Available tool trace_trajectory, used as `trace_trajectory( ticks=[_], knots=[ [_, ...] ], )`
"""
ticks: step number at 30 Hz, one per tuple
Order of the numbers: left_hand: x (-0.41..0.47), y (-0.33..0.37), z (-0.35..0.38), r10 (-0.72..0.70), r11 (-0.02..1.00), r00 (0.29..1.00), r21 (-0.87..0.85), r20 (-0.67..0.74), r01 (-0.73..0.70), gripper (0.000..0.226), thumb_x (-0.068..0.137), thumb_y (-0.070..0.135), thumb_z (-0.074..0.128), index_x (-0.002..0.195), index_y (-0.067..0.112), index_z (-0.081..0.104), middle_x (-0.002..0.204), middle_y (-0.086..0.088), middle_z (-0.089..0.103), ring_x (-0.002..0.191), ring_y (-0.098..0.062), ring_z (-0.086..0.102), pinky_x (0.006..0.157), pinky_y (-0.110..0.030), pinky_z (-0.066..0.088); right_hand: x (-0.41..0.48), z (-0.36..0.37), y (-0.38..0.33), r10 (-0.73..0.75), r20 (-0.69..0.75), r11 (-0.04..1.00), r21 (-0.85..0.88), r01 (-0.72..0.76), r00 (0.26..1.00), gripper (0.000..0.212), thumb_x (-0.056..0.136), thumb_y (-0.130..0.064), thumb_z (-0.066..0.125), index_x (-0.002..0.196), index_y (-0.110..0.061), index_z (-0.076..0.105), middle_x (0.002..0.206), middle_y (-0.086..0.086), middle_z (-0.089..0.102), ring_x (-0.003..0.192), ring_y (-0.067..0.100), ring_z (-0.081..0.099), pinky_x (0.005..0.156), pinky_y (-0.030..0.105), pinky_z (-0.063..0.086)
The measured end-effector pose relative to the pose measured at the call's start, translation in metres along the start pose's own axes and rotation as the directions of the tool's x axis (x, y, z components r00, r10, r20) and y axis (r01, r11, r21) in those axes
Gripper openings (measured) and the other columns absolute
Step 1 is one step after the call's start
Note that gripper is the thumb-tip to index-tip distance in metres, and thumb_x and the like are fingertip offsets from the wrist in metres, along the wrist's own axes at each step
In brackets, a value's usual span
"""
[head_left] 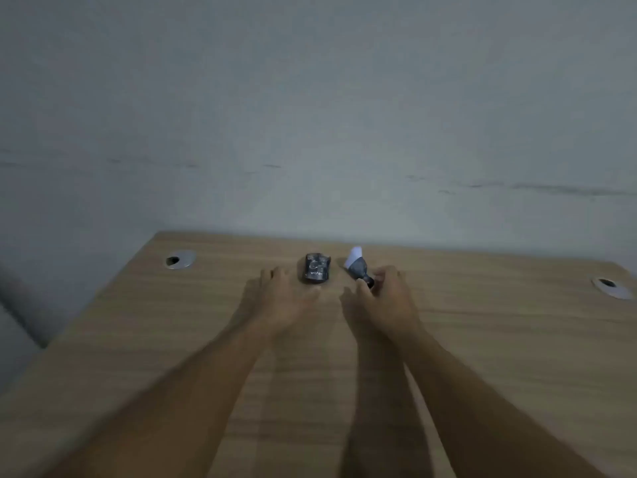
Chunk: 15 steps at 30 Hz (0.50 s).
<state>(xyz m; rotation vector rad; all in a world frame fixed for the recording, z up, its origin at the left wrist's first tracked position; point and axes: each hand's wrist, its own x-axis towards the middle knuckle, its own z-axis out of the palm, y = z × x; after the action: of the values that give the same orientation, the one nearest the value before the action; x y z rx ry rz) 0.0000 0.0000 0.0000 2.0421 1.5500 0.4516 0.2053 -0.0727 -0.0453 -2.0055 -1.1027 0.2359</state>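
Office-like room: wooden desk (pixel 482 357) with cable grommets (pixel 180 259), bare wall (pixel 310 115)

The dark pack (pixel 316 269) near the far edge of the table (pixel 482 339) bears pale print. The lowest line looks like "wiz", though blur leaves it uncertain. A larger mark above it is too smeared to read.

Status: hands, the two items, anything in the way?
Left hand open beside dark packet. Right hand pinches dark end of grey-and-white item. Nothing in the way.
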Motion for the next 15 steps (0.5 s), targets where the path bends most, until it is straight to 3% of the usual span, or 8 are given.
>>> trace_trajectory(
  ticks=[3,6,11,15],
  knots=[
    [0.015,-0.005,0.019,0.024,0.998,0.998,0.060,-0.056,-0.021,0.096,0.076,0.087,0.068,0.148,0.024,0.053,0.153,0.000,0.050,0.148,-0.030,0.044,0.124,-0.047,0.035,0.009,0.008,0.001,0.024,-0.049,0.999,0.033,-0.023,0.998,0.047,0.099,-0.031,0.078,0.134,-0.005,0.060,0.134,0.015,0.059,0.122,0.033,0.063,0.096,0.036,0.049],
    [0.033,0.003,0.032,0.037,0.998,0.994,0.055,-0.104,-0.031,0.102,0.066,0.098,0.062,0.141,0.029,0.056,0.144,0.005,0.052,0.145,-0.027,0.046,0.122,-0.049,0.036,0.026,0.021,0.003,-0.003,-0.052,1.000,0.005,0.003,0.999,0.037,0.100,-0.031,0.077,0.125,-0.007,0.064,0.124,0.012,0.064,0.111,0.031,0.065,0.084,0.031,0.043],
    [0.064,0.012,0.047,0.125,0.985,0.979,0.142,-0.161,-0.102,0.096,0.069,0.100,0.054,0.133,0.028,0.055,0.136,0.005,0.053,0.137,-0.025,0.050,0.113,-0.047,0.040,0.058,0.033,0.006,-0.071,-0.070,0.995,-0.071,0.066,0.995,0.026,0.107,-0.028,0.067,0.117,-0.004,0.065,0.120,0.016,0.066,0.109,0.038,0.064,0.081,0.038,0.042],
    [0.081,0.007,0.057,0.161,0.980,0.968,0.143,-0.193,-0.135,0.079,0.077,0.089,0.059,0.131,0.031,0.055,0.133,0.006,0.053,0.136,-0.023,0.051,0.113,-0.047,0.039,0.075,0.038,0.009,-0.089,-0.100,0.996,0.000,0.089,0.991,0.026,0.110,-0.031,0.063,0.121,-0.008,0.066,0.123,0.010,0.068,0.104,0.027,0.062,0.077,0.028,0.033]
  ],
)
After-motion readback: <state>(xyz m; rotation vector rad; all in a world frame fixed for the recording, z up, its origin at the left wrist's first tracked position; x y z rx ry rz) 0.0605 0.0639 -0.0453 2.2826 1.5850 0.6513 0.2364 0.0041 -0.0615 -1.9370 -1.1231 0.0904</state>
